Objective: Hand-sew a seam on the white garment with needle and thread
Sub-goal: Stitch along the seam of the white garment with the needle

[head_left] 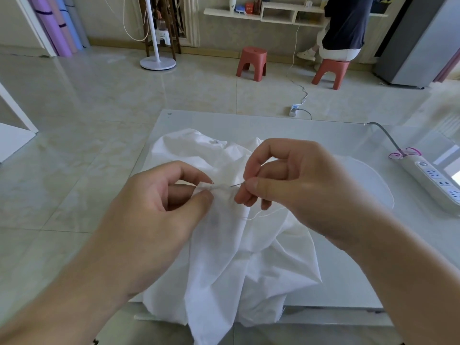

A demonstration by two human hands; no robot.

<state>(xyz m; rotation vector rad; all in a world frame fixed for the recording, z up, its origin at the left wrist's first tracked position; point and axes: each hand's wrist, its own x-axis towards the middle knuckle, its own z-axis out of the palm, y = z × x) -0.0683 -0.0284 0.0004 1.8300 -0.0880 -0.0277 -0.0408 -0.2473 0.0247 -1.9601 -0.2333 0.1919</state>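
Your left hand (159, 205): thumb and forefinger pinch a small gathered fold of the white garment (239, 265). Your right hand (293, 185): fingers curled, thumb and forefinger pinch the needle (236, 185), whose tip points at that fold. Thread (263, 215): a thin white strand trailing below your right hand. Garment: crumpled on the white desk (311, 130), its lower part hanging over the near edge. Power strip (433, 180): on the desk, far right.
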